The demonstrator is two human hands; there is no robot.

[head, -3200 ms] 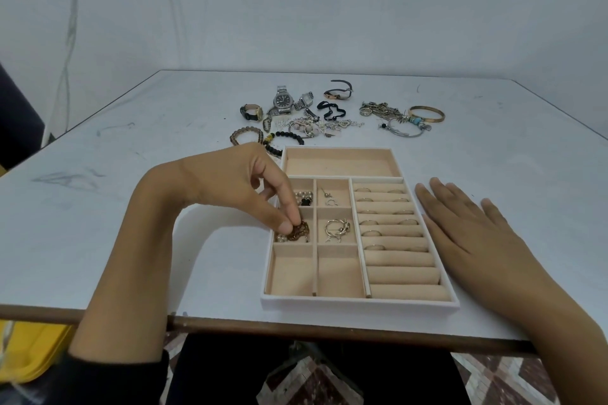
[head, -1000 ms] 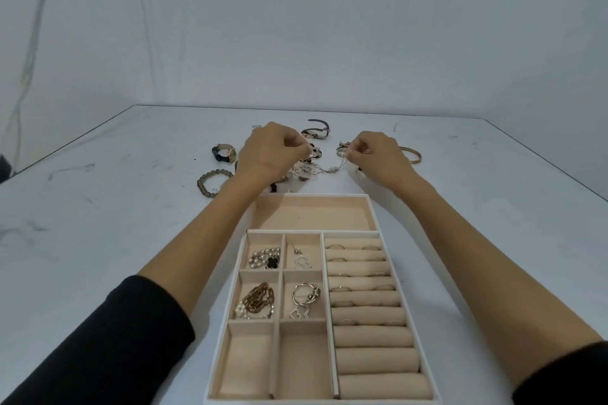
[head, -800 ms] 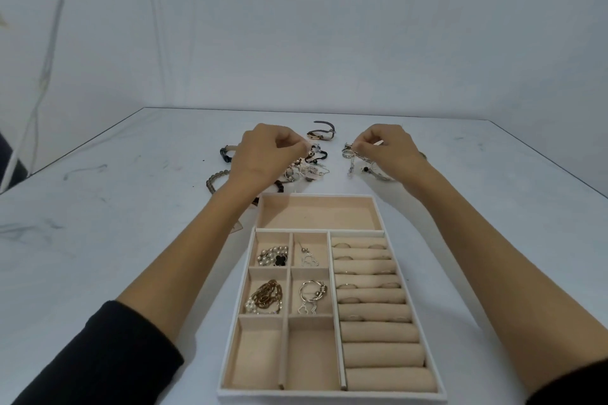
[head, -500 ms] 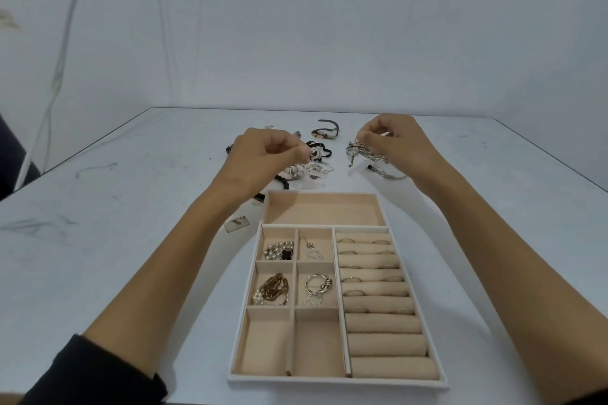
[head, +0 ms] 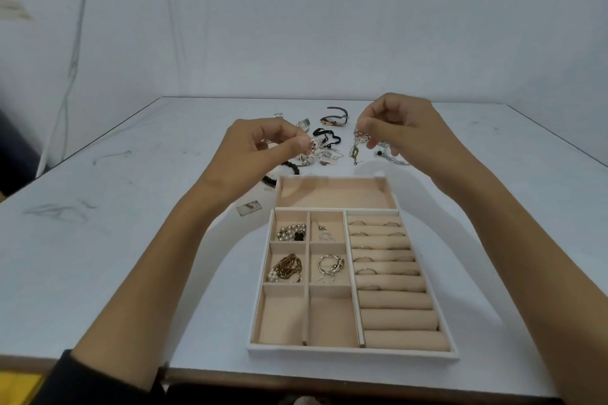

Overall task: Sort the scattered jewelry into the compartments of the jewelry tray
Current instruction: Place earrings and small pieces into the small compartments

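R hand up, chain vert.

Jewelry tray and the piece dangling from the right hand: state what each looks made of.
Jewelry tray: beige lining looks like matte velvet or suede-like fabric, no glare; white rim, material unclear. Dangling piece: seemingly metal, silvery links glinting, brassy pendant.
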